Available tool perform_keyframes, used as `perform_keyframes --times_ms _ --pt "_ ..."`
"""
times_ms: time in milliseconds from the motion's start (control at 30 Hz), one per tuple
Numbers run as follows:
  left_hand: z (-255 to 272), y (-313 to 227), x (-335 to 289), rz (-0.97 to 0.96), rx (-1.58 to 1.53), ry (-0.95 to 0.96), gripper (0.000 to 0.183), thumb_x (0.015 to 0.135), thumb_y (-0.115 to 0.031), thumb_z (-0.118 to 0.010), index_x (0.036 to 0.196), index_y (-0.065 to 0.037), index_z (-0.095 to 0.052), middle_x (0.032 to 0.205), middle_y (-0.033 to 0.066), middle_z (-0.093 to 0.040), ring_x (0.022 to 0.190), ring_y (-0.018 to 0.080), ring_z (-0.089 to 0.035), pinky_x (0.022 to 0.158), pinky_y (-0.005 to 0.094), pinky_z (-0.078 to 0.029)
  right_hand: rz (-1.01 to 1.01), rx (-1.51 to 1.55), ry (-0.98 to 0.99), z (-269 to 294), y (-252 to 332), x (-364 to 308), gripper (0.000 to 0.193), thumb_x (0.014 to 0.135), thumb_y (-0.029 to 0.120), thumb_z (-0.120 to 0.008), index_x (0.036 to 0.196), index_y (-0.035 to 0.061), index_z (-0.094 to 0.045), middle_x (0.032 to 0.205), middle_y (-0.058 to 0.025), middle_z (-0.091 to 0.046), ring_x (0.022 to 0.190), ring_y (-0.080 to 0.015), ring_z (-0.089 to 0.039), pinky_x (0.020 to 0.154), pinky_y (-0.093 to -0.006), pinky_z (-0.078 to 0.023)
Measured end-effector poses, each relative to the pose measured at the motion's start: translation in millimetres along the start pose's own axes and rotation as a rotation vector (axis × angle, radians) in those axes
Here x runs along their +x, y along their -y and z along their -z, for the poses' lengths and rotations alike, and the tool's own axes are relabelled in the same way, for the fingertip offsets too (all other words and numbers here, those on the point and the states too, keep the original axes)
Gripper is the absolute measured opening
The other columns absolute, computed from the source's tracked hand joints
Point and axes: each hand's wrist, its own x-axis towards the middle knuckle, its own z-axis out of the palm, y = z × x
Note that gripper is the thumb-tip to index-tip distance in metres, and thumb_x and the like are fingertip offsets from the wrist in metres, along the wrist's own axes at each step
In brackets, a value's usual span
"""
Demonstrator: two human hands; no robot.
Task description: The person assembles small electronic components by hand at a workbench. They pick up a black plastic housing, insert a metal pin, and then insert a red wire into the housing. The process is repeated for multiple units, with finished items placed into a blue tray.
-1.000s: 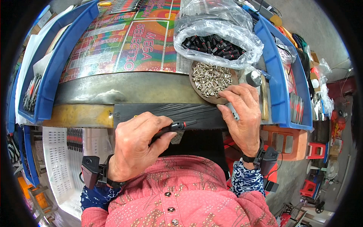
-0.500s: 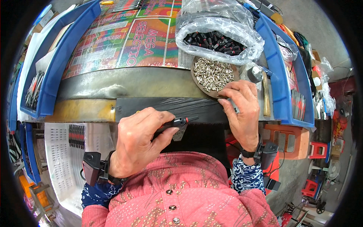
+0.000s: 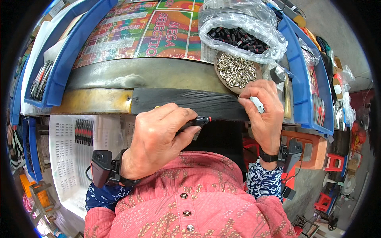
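The left hand (image 3: 160, 139) had its grip closed around a black handle (image 3: 203, 120), thumb against fingers, with the red-ringed end pointing right. The handle was at the near edge of the table (image 3: 151, 73), by a black strip (image 3: 186, 103) along that edge. To the right, the right hand (image 3: 266, 111) had its thumb and forefinger pinched on a tiny silvery piece (image 3: 238, 96), only its tip showing. Just beyond those fingers sat a round brown dish (image 3: 258, 72) heaped with small metal pieces (image 3: 237, 70). On its far side, an open clear plastic bag (image 3: 274, 52) held many black pieces, some red-ended. A colourful printed sheet (image 3: 168, 37) covered the far left of the table. Blue trays with slim tools stood left (image 3: 79, 51) and right (image 3: 300, 79); below, at near left, a white basket (image 3: 63, 158) held a row of black-and-red tools (image 3: 84, 133).
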Motion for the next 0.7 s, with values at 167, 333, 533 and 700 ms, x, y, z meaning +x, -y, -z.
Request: perform_keyframes --times_ms 167,333,533,700 --pt "-3.5 -1.4 -3.5 -0.037 0.060 -0.002 0.025 0.068 -0.006 -0.078 0.089 -0.006 -0.065 0.074 0.0099 -0.059 0.065 0.0303 -0.061 0.058 0.0383 -0.051 0.062 0.120 0.021 -3.4 21.0 -3.1 0.013 0.074 0.003 -0.073 0.084 0.0022 -0.064 0.088 -0.0097 -0.064 0.089 -0.0277 -0.059 0.080 -0.0373 -0.047" --pt "-7.6 -0.1 -6.1 -0.112 0.094 -0.020 0.027 0.066 -0.007 -0.078 0.089 -0.006 -0.064 0.074 0.0081 -0.057 0.063 0.0277 -0.060 0.057 0.0369 -0.050 0.138 0.204 0.043 -13.8 39.1 -6.3 0.019 0.070 0.004 -0.075 0.084 0.0025 -0.062 0.087 -0.0097 -0.063 0.086 -0.0304 -0.058 0.079 -0.0388 -0.046" --pt "-8.9 -4.9 -11.4 -0.157 0.151 0.006 0.028 0.066 -0.008 -0.079 0.089 -0.006 -0.062 0.073 0.0071 -0.054 0.061 0.0263 -0.058 0.056 0.0361 -0.049 0.175 0.187 0.074 -20.6 51.0 -8.7 0.014 0.077 0.007 -0.073 0.086 0.0013 -0.063 0.087 -0.0100 -0.065 0.087 -0.0281 -0.059 0.079 -0.0366 -0.048" --pt "-9.4 -7.2 -12.5 -0.152 0.108 0.024 0.027 0.067 -0.010 -0.078 0.087 -0.007 -0.060 0.071 0.0072 -0.052 0.060 0.0266 -0.057 0.055 0.0366 -0.048 0.118 0.295 0.103 -21.9 53.7 -9.9 0.010 0.078 0.002 -0.070 0.085 -0.0001 -0.063 0.087 -0.0099 -0.065 0.087 -0.0271 -0.059 0.079 -0.0356 -0.047"
